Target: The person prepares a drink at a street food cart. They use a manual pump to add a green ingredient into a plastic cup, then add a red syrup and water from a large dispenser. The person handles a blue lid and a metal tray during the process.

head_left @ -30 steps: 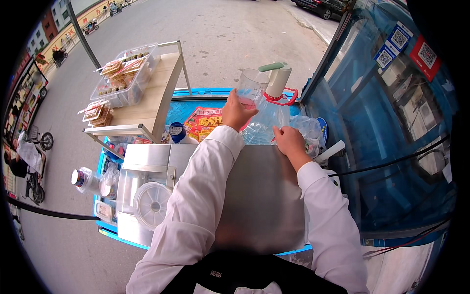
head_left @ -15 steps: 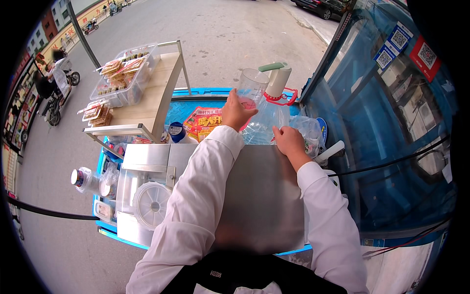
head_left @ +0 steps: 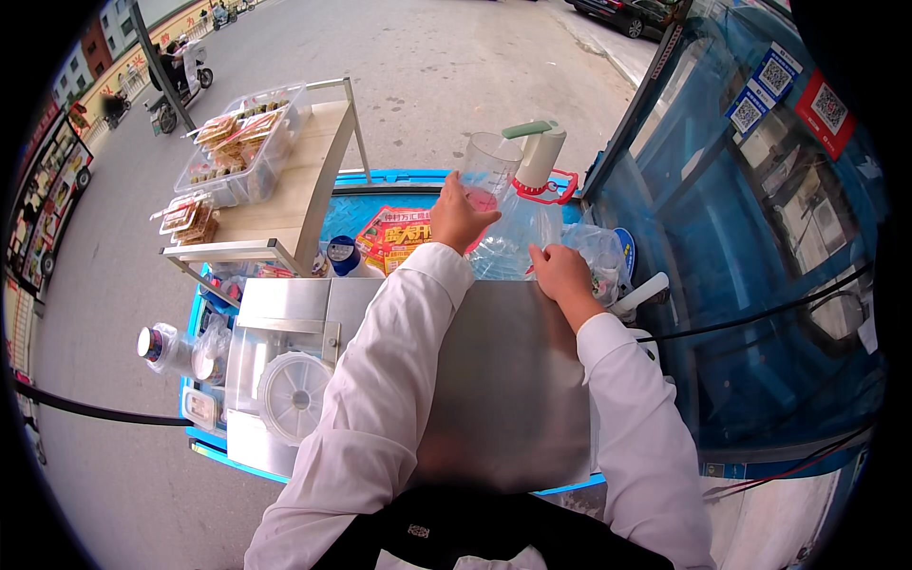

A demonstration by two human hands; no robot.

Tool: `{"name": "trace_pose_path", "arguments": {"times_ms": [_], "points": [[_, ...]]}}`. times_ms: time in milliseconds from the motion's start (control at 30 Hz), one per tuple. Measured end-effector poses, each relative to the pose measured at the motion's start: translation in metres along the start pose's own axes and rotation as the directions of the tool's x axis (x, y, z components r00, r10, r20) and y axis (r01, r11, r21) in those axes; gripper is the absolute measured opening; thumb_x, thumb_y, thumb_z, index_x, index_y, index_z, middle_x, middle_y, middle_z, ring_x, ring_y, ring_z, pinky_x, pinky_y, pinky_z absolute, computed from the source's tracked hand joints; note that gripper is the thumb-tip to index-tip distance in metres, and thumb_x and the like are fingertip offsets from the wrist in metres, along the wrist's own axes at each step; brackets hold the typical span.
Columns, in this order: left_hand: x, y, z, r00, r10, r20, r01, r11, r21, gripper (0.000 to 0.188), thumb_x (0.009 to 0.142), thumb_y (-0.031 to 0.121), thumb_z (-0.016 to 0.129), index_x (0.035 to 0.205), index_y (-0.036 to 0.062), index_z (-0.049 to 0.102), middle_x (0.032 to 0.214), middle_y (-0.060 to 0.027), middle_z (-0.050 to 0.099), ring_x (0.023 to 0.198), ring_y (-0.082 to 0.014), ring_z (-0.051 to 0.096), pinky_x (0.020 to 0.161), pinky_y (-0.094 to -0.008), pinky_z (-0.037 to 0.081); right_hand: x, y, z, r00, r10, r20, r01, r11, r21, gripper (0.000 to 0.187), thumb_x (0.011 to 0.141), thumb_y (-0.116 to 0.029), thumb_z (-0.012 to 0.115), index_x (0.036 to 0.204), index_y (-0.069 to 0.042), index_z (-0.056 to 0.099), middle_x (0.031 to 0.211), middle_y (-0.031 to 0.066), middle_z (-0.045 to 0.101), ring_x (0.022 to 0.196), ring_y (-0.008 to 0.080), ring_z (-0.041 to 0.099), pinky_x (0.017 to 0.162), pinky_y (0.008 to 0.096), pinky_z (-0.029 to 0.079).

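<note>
My left hand (head_left: 460, 218) is wrapped round a clear measuring cup (head_left: 488, 160), which has markings on its wall and something pinkish low inside. The cup stands upright below the green spout of a white bottle pump (head_left: 541, 152). That pump sits on the neck of a clear water jug (head_left: 532, 224) with a red carry ring (head_left: 560, 193). By the jug's near side my right hand (head_left: 568, 277) is closed, thumb and fingers together. What it grips, if anything, is too small to name.
Under my forearms lies a steel counter (head_left: 503, 380), with a round clear lid (head_left: 295, 397) at left. A raised wooden shelf (head_left: 309, 157) carries a plastic bin (head_left: 237, 190) of packed snacks. A blue-framed window (head_left: 750, 266) stands at right, crossed by a black cable (head_left: 760, 318).
Both hands, the cup and the pump keep their places. On the road at left, a scooter with riders has moved farther off.
</note>
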State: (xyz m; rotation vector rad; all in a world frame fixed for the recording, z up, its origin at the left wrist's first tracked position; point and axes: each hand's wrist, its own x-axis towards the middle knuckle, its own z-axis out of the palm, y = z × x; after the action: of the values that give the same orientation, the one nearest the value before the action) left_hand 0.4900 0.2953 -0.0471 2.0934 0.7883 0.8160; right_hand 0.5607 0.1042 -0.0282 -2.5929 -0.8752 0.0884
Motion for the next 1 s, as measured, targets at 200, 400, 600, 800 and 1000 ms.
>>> {"name": "trace_pose_path", "arguments": {"times_ms": [200, 400, 600, 800, 1000], "points": [[0.0003, -0.0012, 0.0005, 1.000, 0.011, -0.002, -0.011, 1.000, -0.003, 0.099, 0.057, 0.030, 0.086, 0.135, -0.0043, 0.035, 0.127, -0.0239, 0.054, 0.114, -0.0366, 0.057, 0.093, -0.0402, 0.048, 0.0006, 0.0015, 0.0021, 1.000, -0.015, -0.021, 0.015, 1.000, -0.003, 0.047, 0.090, -0.046, 0.054, 0.080, -0.003, 0.069, 0.086, 0.0221, 0.067, 0.083, 0.0420, 0.063, 0.075, 0.0478, 0.050], [0.0004, -0.0011, 0.0010, 1.000, 0.005, -0.003, -0.005, 1.000, -0.006, 0.099, 0.057, 0.030, 0.086, 0.136, -0.0044, 0.035, 0.128, -0.0239, 0.054, 0.115, -0.0365, 0.056, 0.094, -0.0400, 0.048, 0.0001, 0.0000, 0.0007, 1.000, -0.004, -0.011, 0.004, 1.000, 0.002, 0.047, 0.090, -0.045, 0.054, 0.080, -0.002, 0.069, 0.086, 0.0225, 0.067, 0.083, 0.0423, 0.063, 0.075, 0.0478, 0.050], [0.0003, -0.0008, 0.0009, 1.000, 0.010, -0.010, -0.010, 1.000, 0.012, 0.099, 0.057, 0.030, 0.086, 0.135, -0.0042, 0.036, 0.128, -0.0234, 0.054, 0.114, -0.0363, 0.057, 0.093, -0.0401, 0.048, -0.0002, 0.0001, 0.0002, 1.000, -0.016, -0.015, 0.016, 1.000, -0.009, 0.046, 0.090, -0.045, 0.054, 0.082, -0.002, 0.069, 0.087, 0.0225, 0.067, 0.083, 0.0423, 0.063, 0.075, 0.0477, 0.050], [0.0004, -0.0019, 0.0018, 1.000, 0.018, -0.017, -0.018, 1.000, 0.012, 0.098, 0.057, 0.030, 0.086, 0.134, -0.0042, 0.037, 0.127, -0.0233, 0.055, 0.113, -0.0367, 0.057, 0.092, -0.0406, 0.049, -0.0007, -0.0034, -0.0039, 1.000, 0.004, 0.031, -0.003, 0.999, -0.039, 0.047, 0.092, -0.045, 0.051, 0.082, -0.003, 0.070, 0.088, 0.0200, 0.069, 0.086, 0.0391, 0.065, 0.078, 0.0463, 0.051], [0.0004, -0.0013, 0.0013, 1.000, 0.024, -0.017, -0.024, 1.000, 0.020, 0.099, 0.057, 0.030, 0.086, 0.135, -0.0042, 0.037, 0.126, -0.0233, 0.055, 0.113, -0.0366, 0.057, 0.092, -0.0405, 0.049, -0.0001, -0.0030, -0.0037, 0.999, 0.005, 0.037, -0.004, 0.999, -0.041, 0.047, 0.092, -0.045, 0.051, 0.084, -0.002, 0.070, 0.090, 0.0206, 0.068, 0.087, 0.0400, 0.064, 0.079, 0.0468, 0.051]]}}
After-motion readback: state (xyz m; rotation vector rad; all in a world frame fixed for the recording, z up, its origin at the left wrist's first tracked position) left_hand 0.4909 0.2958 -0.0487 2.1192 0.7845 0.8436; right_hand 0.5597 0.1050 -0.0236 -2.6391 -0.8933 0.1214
